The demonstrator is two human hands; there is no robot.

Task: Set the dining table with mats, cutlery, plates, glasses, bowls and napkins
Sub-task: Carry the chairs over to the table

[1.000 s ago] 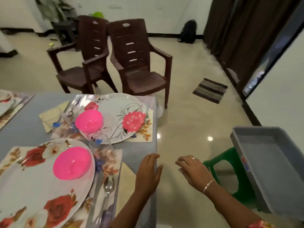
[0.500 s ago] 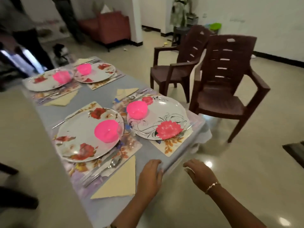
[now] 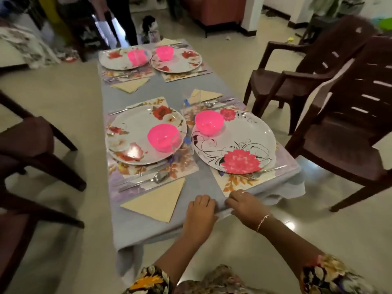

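While the left hand [image 3: 200,211] and right hand [image 3: 246,205] sit together on the cloth [image 3: 148,228] at its near edge, their grip is unclear. A tug could drag the mat [image 3: 239,183], plate [image 3: 233,143] and bowl [image 3: 209,123] just beyond.

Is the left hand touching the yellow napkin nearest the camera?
Apart. The head view shows a strip of blue tablecloth between the left hand and the napkin.
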